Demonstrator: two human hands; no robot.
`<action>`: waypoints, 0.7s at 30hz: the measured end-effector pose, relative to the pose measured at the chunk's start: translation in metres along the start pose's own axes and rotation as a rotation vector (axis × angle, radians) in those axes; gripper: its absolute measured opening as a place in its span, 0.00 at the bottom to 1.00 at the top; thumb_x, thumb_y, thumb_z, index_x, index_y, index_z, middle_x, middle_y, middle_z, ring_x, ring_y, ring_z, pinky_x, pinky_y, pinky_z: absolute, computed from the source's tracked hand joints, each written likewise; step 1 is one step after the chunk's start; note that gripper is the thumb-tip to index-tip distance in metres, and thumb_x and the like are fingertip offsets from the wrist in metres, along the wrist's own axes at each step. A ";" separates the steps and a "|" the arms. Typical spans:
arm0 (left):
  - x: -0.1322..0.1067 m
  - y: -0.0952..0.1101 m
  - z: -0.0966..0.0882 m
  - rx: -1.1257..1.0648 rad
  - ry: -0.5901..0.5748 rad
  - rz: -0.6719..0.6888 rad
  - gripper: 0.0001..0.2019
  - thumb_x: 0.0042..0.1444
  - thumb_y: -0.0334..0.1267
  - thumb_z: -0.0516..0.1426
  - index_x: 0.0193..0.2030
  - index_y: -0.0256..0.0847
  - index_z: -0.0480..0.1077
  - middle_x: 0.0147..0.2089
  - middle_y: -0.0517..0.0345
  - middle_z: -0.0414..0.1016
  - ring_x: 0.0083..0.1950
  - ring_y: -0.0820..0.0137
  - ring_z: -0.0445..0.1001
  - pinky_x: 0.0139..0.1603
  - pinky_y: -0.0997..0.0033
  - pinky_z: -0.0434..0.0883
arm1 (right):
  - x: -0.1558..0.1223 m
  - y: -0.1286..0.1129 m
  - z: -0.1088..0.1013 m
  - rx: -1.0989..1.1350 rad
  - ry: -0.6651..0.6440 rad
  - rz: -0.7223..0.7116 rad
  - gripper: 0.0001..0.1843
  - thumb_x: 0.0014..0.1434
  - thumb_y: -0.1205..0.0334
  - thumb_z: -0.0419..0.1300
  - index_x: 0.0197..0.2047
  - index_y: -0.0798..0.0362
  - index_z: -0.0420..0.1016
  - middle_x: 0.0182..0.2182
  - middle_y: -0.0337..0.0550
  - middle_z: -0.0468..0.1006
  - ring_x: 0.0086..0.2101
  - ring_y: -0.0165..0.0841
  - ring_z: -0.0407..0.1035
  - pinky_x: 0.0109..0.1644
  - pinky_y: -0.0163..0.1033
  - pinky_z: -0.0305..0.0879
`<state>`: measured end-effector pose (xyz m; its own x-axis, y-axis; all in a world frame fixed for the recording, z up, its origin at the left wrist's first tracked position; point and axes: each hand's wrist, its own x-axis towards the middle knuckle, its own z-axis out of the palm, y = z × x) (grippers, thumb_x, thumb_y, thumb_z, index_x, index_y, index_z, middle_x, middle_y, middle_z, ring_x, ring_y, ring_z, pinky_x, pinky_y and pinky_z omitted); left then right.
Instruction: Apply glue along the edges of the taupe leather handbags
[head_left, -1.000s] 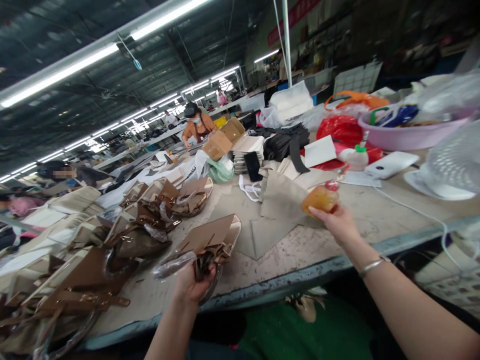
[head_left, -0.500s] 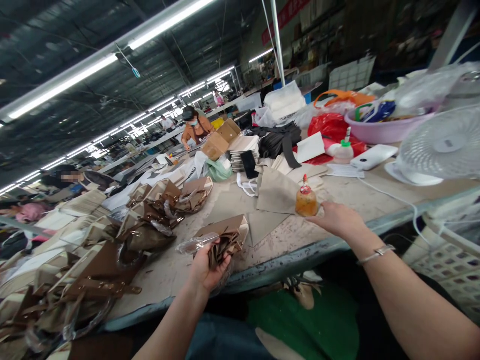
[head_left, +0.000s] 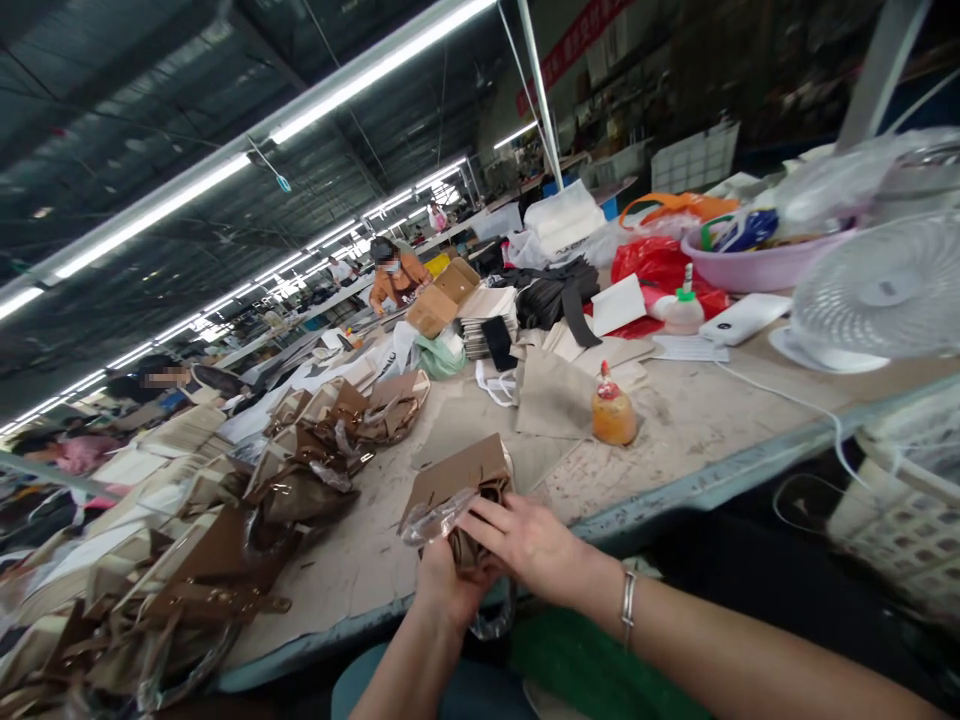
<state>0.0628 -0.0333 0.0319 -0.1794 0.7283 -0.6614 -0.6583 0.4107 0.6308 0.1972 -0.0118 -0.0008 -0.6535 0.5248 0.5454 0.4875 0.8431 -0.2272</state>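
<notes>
My left hand (head_left: 439,585) grips a brown handbag piece (head_left: 461,480) with plastic-wrapped straps at the near edge of the workbench (head_left: 675,470). My right hand (head_left: 525,540) lies over the same piece, its fingers pinching the wrapped strap next to the left hand. A small orange glue bottle (head_left: 613,412) with a red cap stands upright on the bench, to the right of and beyond my hands, with no hand on it.
A pile of brown handbags (head_left: 225,520) covers the bench's left side. Cardboard boxes (head_left: 442,295), stacked material, a white fan (head_left: 881,290), a pink basin (head_left: 757,262) and a power bank (head_left: 742,318) crowd the far and right side. Other workers sit at benches behind.
My right hand set the glue bottle down upright on the bench, let go, and came left onto the bag piece. My left hand drew the piece nearer.
</notes>
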 end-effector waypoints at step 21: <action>-0.024 0.045 -0.040 1.666 -0.029 1.710 0.37 0.53 0.51 0.66 0.63 0.29 0.61 0.60 0.33 0.65 0.61 0.49 0.66 0.59 0.51 0.68 | 0.019 0.049 -0.010 0.599 0.286 0.128 0.18 0.54 0.79 0.60 0.46 0.55 0.78 0.42 0.46 0.81 0.43 0.37 0.74 0.50 0.40 0.69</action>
<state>0.0085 -0.0542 0.0603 0.3042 0.7561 0.5794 0.9084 -0.4134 0.0625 0.2146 0.0379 0.0062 -0.3926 0.6425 0.6581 0.0917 0.7393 -0.6671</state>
